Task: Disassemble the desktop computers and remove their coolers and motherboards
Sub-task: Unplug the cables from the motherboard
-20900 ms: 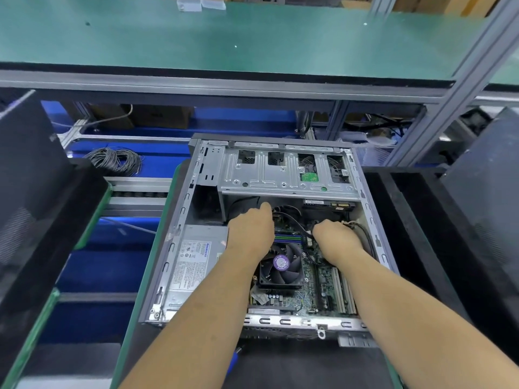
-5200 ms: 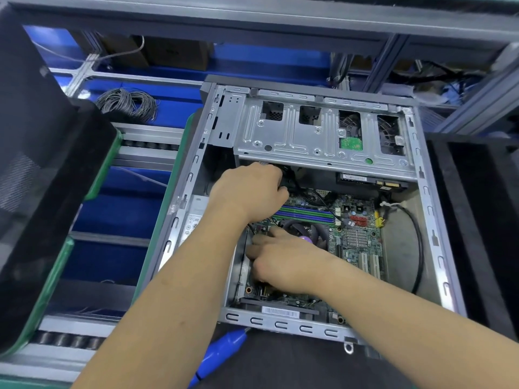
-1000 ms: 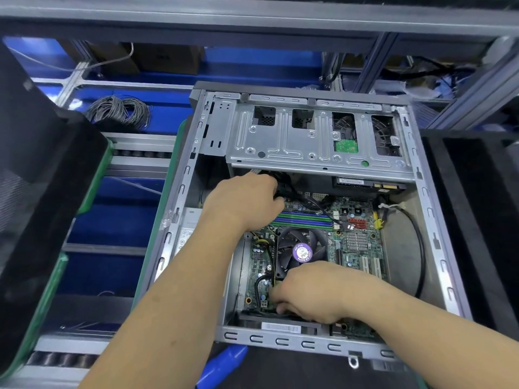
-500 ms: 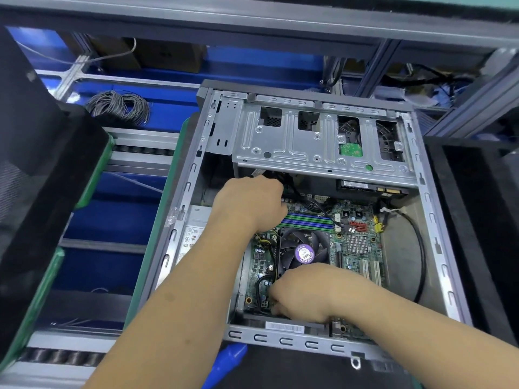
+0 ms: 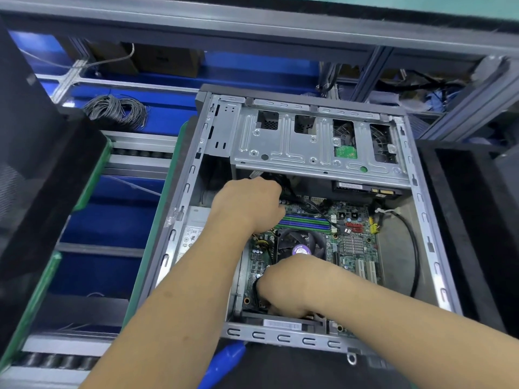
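An open grey desktop case point(image 5: 429, 242) lies on its side in front of me. Inside it sits the green motherboard point(image 5: 355, 242), with a black cooler fan point(image 5: 302, 244) bearing a purple sticker. My left hand point(image 5: 250, 204) reaches under the silver drive cage point(image 5: 303, 144), with its fingers curled around black cables there. My right hand point(image 5: 292, 287) is low on the board's near left edge. Its fingers are curled down at a black cable, and the fingertips are hidden.
The power supply point(image 5: 192, 231) lies in the case's left side under my left arm. A black cable point(image 5: 412, 254) loops along the right wall. A blue tool handle point(image 5: 224, 363) lies before the case. Black bins flank both sides, and a grey wire coil point(image 5: 118, 109) lies far left.
My right hand has stayed at the board's near left edge, shifting slightly. My left hand keeps its grip under the drive cage. The view has shifted a little.
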Motion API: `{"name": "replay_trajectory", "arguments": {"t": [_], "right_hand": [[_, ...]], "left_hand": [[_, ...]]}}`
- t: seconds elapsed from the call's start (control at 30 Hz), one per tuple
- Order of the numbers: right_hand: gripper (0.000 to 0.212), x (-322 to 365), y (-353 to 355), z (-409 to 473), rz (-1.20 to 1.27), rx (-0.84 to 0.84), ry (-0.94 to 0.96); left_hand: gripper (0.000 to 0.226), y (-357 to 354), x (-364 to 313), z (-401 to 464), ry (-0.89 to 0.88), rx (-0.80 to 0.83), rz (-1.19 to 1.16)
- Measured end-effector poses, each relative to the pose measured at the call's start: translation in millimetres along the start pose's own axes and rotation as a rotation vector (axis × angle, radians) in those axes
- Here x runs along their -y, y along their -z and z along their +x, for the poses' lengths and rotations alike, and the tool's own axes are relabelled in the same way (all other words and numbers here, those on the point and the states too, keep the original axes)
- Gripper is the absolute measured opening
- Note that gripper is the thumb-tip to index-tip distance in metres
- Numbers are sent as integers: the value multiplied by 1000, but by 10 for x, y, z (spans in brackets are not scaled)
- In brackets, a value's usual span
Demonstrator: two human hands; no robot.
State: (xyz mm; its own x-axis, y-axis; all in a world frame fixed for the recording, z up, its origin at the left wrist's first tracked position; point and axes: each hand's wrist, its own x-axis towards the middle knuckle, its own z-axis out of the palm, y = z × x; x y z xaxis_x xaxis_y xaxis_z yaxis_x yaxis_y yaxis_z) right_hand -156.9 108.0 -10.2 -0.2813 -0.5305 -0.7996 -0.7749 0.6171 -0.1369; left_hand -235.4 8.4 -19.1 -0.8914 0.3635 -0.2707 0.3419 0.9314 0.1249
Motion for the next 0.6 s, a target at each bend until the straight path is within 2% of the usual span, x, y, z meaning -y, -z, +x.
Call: {"name": "replay_trajectory", "arguments": {"t": [0.07, 0.2, 0.33, 0.43, 0.6], "right_hand": [[15, 10, -26, 12, 5, -47, 0], [8, -22, -25, -18, 24, -72, 37], [20, 21, 58, 32, 43, -50, 58], [12, 1, 37, 37, 81, -60, 61], [17, -34, -6, -26, 109, -98, 85]], "left_hand": [[21, -1, 2, 3, 0, -1, -2], [22, -7, 6, 10, 5, -4, -2], [25, -11, 20, 20, 23, -17, 14], [27, -15, 17, 13, 38, -39, 34], [25, -31, 10, 13, 63, -59, 47]]}}
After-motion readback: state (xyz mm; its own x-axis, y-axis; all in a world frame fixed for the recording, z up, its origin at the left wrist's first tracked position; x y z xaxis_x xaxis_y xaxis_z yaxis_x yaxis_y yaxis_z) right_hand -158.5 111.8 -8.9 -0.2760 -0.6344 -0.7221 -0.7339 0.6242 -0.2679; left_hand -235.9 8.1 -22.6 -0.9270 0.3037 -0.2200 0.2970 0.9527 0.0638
